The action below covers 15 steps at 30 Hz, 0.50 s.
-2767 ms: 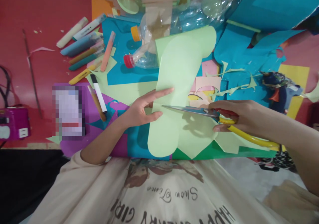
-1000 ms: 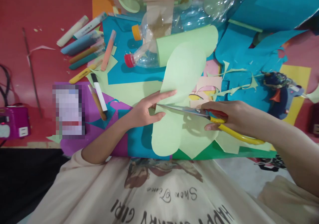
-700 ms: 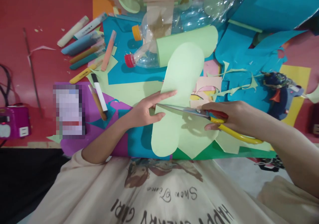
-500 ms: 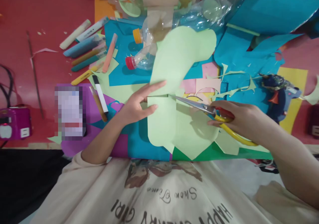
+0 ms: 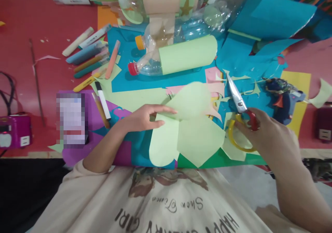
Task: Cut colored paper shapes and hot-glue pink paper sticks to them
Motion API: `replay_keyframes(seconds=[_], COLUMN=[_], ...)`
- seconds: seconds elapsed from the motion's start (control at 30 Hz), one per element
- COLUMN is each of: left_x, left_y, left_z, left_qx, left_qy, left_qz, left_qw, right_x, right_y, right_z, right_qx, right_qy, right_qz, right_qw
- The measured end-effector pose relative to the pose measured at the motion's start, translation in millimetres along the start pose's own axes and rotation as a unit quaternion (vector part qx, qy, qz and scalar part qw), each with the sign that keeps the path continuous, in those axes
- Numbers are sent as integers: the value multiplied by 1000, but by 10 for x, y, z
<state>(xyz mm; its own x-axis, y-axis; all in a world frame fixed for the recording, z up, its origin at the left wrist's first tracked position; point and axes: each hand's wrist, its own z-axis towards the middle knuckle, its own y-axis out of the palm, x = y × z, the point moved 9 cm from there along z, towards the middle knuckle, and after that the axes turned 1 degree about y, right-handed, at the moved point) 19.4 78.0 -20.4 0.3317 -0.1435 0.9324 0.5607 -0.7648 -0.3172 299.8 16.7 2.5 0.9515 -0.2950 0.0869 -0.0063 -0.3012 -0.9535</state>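
Observation:
My left hand point(image 5: 148, 117) is at the left side of two light green paper pieces, its index finger and thumb on their edges. The upper piece point(image 5: 195, 100) has a rounded top and overlaps a pointed green sheet point(image 5: 199, 141). Below my thumb lies the round-ended lower piece point(image 5: 164, 143). My right hand point(image 5: 272, 138) grips scissors point(image 5: 240, 105) by their red and yellow handles. Their blades are together, point away from me and stand apart from the green pieces, above paper scraps.
Beyond the pieces lies a plastic bottle point(image 5: 149, 65) with a red cap and green paper wrap point(image 5: 189, 55). Markers point(image 5: 88, 55) and a phone point(image 5: 72, 119) are at left. A blue glue gun point(image 5: 287, 103) lies at right, beside blue paper point(image 5: 275, 15).
My right hand has drawn the scissors away from the green paper to the right, and their blades have closed. The upper piece has come down towards me, uncovering the green-wrapped bottle.

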Motion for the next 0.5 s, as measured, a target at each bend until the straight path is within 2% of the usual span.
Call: replay_keyframes(seconds=[0.07, 0.13, 0.2, 0.27, 0.37, 0.5], left_x=[59, 103, 125, 116, 44, -21], left_y=[97, 115, 79, -4, -213, -522], left_z=[-5, -5, -3, -1, -14, -93], left_qx=[-35, -32, -14, 12, 80, 215], left_qy=[24, 43, 47, 33, -20, -63], left_qz=[36, 63, 86, 107, 136, 187], left_qw=[998, 997, 995, 994, 987, 956], right_x=[-72, -140, -245, -473, -919, -1327], right_y=[-26, -90, -205, -305, -324, -224], right_z=[-24, -59, -84, -113, -159, -148], right_qx=[-23, -27, 12, 66, 108, 134], right_qy=[-36, -72, -110, -187, -330, -429], right_qz=[-39, -68, -81, -53, 14, 52], right_qw=[998, 995, 991, 979, 938, 892])
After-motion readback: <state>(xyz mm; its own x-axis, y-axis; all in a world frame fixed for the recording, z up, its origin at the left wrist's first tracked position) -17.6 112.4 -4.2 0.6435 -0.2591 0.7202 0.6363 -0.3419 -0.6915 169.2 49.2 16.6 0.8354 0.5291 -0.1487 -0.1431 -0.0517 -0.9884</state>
